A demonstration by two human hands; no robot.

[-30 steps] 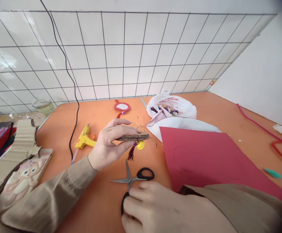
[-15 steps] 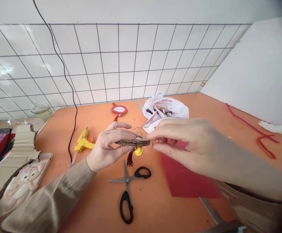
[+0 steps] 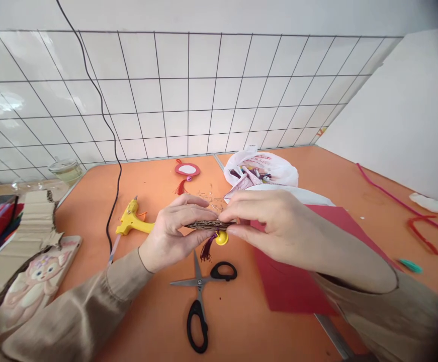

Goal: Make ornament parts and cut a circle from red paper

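Observation:
My left hand (image 3: 175,229) pinches the left side of a layered cardboard disc (image 3: 203,224), seen nearly edge-on. On its right edge, the thumb and fingers of my right hand (image 3: 264,216) are closed. A yellow bell (image 3: 222,238) and a dark purple tassel (image 3: 206,250) hang beneath the disc. Below them, black-handled scissors (image 3: 199,282) lie spread on the orange table (image 3: 158,322). The disc's upper face is mostly hidden by my fingers.
To the left lie a yellow glue gun (image 3: 130,218) and torn cardboard (image 3: 33,226). A red tasselled ornament (image 3: 187,170) lies at the back, near a white plastic bag (image 3: 279,168). Red paper (image 3: 290,281) lies under my right forearm. Pipe cleaners (image 3: 422,236) are at the right.
My right hand has moved left and now grips the disc's right edge, where it was just beside it before. The disc appears slightly lower, and the view has shifted a little.

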